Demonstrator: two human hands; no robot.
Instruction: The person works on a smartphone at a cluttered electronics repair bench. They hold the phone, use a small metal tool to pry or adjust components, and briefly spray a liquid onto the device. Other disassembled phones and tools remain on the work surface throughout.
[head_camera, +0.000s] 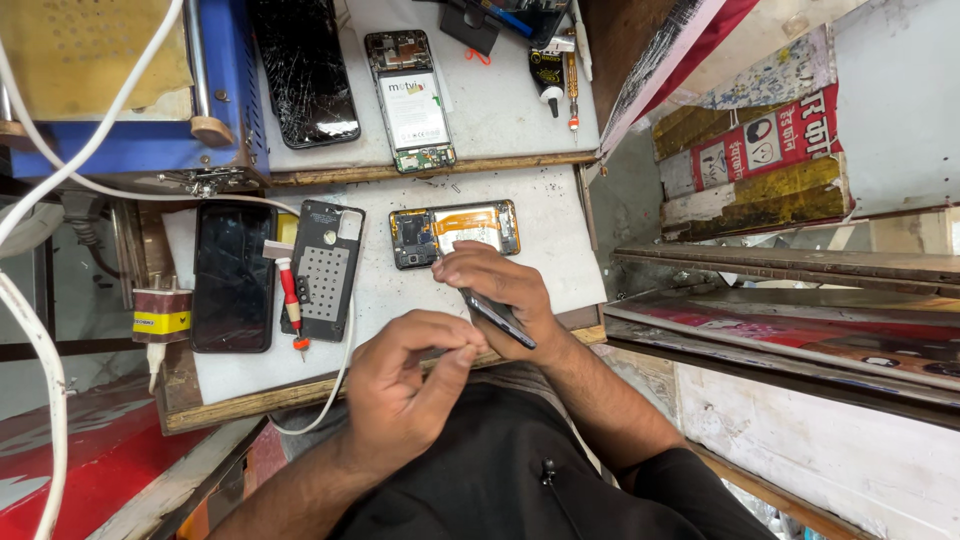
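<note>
a: where do we have our hands?

b: both sit at the near edge of the white board (540, 215), over our dark lap. our right hand (505, 295) curls its fingers around a thin dark panel (497, 317), gripping it edge-on, with the knuckles toward the open phone (455, 233).

a: and the left?

b: our left hand (410, 380) is bent in at the wrist, thumb and forefinger pressed together at the near end of the panel. whether something tiny sits in that pinch, we cannot tell.

a: where does the open phone lie?

b: flat on the board, just beyond our right fingers, its insides up and an orange strip across it.

a: what crowds us to the left of it?

b: a back cover (325, 268) with a dotted square, a red screwdriver (289, 292) at its left edge, then a black phone (232, 277). a white cable (340, 370) drops over the board's near edge beside our left hand.

a: any open room?

b: bare board lies right of the open phone up to the board's right edge. beyond it, on a higher shelf, sit a cracked screen (303, 68) and another opened phone (410, 100).
</note>
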